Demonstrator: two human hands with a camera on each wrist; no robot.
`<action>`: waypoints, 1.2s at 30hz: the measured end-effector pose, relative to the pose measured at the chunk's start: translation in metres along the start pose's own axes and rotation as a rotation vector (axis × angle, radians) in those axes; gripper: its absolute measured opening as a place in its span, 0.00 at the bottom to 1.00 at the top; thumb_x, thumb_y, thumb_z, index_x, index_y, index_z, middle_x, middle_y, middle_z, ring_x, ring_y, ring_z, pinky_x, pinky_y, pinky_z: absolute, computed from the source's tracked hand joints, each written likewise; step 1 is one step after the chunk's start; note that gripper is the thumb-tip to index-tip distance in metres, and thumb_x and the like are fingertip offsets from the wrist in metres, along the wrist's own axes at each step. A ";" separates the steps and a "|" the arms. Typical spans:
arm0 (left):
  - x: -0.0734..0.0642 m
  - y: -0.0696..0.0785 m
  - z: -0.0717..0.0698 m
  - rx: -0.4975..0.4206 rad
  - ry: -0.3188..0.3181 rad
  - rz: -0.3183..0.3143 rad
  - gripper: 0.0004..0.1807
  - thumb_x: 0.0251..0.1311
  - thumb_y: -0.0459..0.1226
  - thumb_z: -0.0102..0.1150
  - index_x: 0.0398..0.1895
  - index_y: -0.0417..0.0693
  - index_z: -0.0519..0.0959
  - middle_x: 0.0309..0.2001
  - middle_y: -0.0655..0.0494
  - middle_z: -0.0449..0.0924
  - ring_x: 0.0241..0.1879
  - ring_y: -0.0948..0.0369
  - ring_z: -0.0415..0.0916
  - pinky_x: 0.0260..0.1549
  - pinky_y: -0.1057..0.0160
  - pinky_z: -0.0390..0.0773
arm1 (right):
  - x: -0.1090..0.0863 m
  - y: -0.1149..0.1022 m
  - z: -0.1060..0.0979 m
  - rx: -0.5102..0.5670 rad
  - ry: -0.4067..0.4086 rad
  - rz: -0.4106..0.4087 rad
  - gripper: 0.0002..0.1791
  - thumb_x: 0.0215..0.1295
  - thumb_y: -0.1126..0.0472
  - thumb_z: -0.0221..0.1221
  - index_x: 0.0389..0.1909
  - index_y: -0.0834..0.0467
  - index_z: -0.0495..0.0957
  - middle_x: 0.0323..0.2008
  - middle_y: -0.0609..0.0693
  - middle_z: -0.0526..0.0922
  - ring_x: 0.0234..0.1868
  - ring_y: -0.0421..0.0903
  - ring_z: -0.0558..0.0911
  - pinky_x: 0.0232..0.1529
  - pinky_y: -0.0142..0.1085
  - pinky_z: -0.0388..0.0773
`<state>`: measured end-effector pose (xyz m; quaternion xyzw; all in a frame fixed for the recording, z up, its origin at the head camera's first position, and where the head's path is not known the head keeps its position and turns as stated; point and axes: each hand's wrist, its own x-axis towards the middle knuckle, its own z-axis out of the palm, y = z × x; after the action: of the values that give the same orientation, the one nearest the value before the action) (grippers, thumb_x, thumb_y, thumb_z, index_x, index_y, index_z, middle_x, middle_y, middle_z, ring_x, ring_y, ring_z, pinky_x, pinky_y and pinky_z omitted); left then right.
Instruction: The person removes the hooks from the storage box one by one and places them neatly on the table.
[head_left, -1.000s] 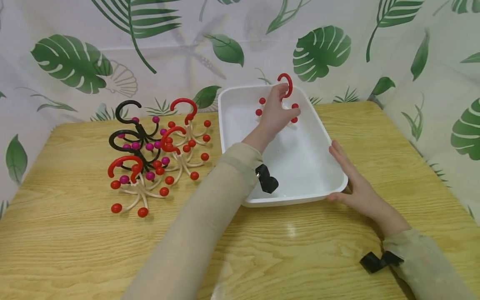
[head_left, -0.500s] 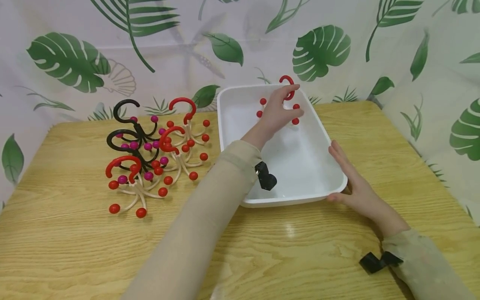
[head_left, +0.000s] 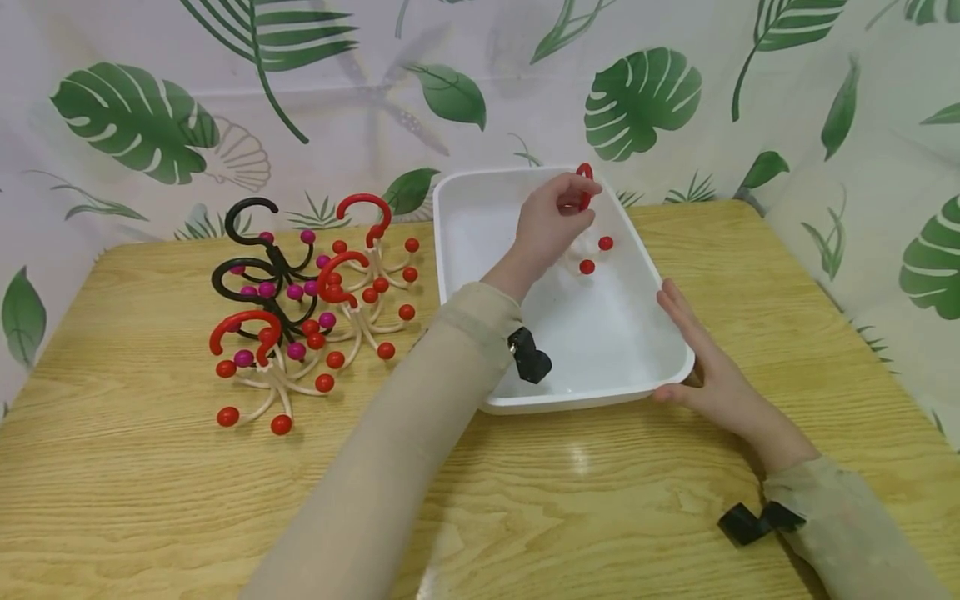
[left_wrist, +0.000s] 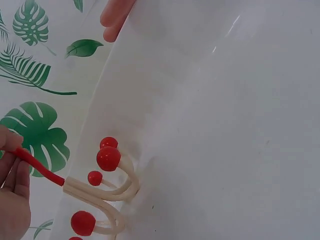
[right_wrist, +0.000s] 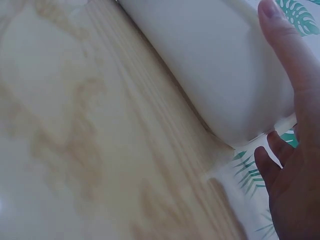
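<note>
My left hand (head_left: 551, 218) pinches the red hook of a hanger (left_wrist: 95, 192) with cream curved arms and red ball tips. The hanger is inside the white tray (head_left: 577, 333), tipped over near its right wall, its hook held up near the rim. My hand hides part of it in the head view. At the tray's near right corner rests my right hand (head_left: 716, 379), with extended fingers along the side wall and the thumb on the near wall. The right wrist view shows the thumb (right_wrist: 285, 40) against the tray's outer side.
Left of the tray, several similar hangers stand close together on the wooden table (head_left: 585, 500). Red-hooked ones include the front hanger (head_left: 277, 387); behind it are two black hangers (head_left: 273, 250) with magenta tips. A leaf-print cloth (head_left: 517, 75) hangs behind the table.
My left hand's fingers have closed on the red hook. The hanger has tilted and turned in the tray, its hook lower and farther right. The right hand and tray have stayed put.
</note>
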<state>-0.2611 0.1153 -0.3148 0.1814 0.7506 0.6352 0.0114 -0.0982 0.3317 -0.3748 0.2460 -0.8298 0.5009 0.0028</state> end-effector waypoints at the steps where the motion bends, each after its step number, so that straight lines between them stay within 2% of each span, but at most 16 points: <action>1: 0.000 0.000 0.000 -0.001 0.010 0.010 0.12 0.62 0.29 0.57 0.49 0.46 0.78 0.48 0.54 0.77 0.45 0.65 0.72 0.43 0.80 0.71 | 0.000 0.000 0.000 0.002 0.001 0.001 0.58 0.50 0.60 0.72 0.76 0.54 0.44 0.76 0.48 0.33 0.74 0.45 0.35 0.63 0.22 0.50; 6: -0.004 0.004 0.000 -0.007 0.032 0.029 0.08 0.63 0.30 0.58 0.45 0.45 0.79 0.44 0.57 0.79 0.42 0.66 0.74 0.42 0.79 0.73 | 0.000 -0.001 0.000 -0.007 0.005 0.019 0.58 0.50 0.60 0.72 0.76 0.52 0.44 0.76 0.46 0.34 0.74 0.44 0.35 0.65 0.24 0.48; 11: -0.007 0.011 -0.001 -0.070 0.015 0.059 0.08 0.61 0.29 0.60 0.43 0.44 0.77 0.41 0.56 0.79 0.41 0.65 0.76 0.41 0.78 0.74 | 0.002 -0.002 0.000 -0.014 0.008 0.011 0.59 0.49 0.62 0.73 0.76 0.53 0.44 0.76 0.47 0.34 0.74 0.44 0.35 0.65 0.23 0.47; 18: -0.013 0.022 0.000 -0.173 -0.033 0.056 0.18 0.59 0.28 0.62 0.52 0.46 0.73 0.40 0.52 0.81 0.40 0.64 0.78 0.40 0.75 0.77 | 0.001 0.000 0.000 -0.040 0.006 0.009 0.60 0.47 0.65 0.73 0.76 0.52 0.43 0.76 0.48 0.34 0.74 0.44 0.35 0.63 0.21 0.48; 21: -0.018 0.028 0.000 -0.211 -0.049 0.076 0.20 0.59 0.28 0.61 0.55 0.45 0.73 0.42 0.50 0.81 0.41 0.64 0.78 0.41 0.74 0.77 | 0.001 0.001 0.000 -0.041 0.003 0.017 0.60 0.48 0.64 0.73 0.76 0.52 0.43 0.76 0.48 0.34 0.74 0.44 0.35 0.66 0.25 0.46; 25: -0.033 0.047 -0.003 -0.279 -0.057 0.127 0.20 0.59 0.26 0.60 0.55 0.40 0.73 0.43 0.44 0.81 0.41 0.62 0.79 0.43 0.72 0.77 | 0.001 0.000 0.000 -0.038 0.001 0.032 0.59 0.49 0.62 0.72 0.76 0.50 0.43 0.76 0.46 0.34 0.74 0.44 0.35 0.71 0.43 0.42; 27: -0.044 0.061 -0.006 -0.283 -0.061 0.156 0.19 0.59 0.25 0.60 0.55 0.38 0.74 0.43 0.43 0.81 0.40 0.61 0.79 0.43 0.71 0.77 | 0.002 0.000 0.000 -0.037 0.000 0.033 0.59 0.49 0.62 0.72 0.76 0.49 0.43 0.76 0.45 0.34 0.74 0.44 0.35 0.70 0.48 0.41; 30: -0.060 0.080 -0.011 -0.266 -0.077 0.187 0.19 0.59 0.25 0.60 0.54 0.37 0.74 0.43 0.44 0.81 0.39 0.61 0.79 0.43 0.71 0.77 | 0.001 0.000 0.001 -0.043 0.002 0.042 0.59 0.49 0.62 0.72 0.76 0.48 0.43 0.76 0.45 0.34 0.75 0.46 0.35 0.71 0.46 0.42; 32: -0.070 0.089 -0.016 -0.259 -0.091 0.191 0.18 0.59 0.25 0.60 0.54 0.37 0.75 0.42 0.45 0.81 0.39 0.62 0.79 0.43 0.71 0.77 | 0.000 -0.001 0.001 -0.047 0.002 0.064 0.59 0.50 0.64 0.72 0.76 0.47 0.43 0.76 0.45 0.33 0.74 0.47 0.35 0.70 0.51 0.43; 36: -0.087 0.102 -0.026 -0.302 -0.135 0.175 0.18 0.58 0.25 0.61 0.53 0.37 0.75 0.41 0.45 0.82 0.39 0.60 0.79 0.43 0.67 0.79 | 0.000 -0.002 0.001 -0.043 0.004 0.099 0.59 0.50 0.65 0.71 0.76 0.44 0.41 0.76 0.43 0.33 0.74 0.47 0.36 0.66 0.62 0.42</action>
<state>-0.1598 0.0790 -0.2306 0.2843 0.6255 0.7258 0.0337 -0.0971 0.3306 -0.3739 0.2036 -0.8514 0.4831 -0.0153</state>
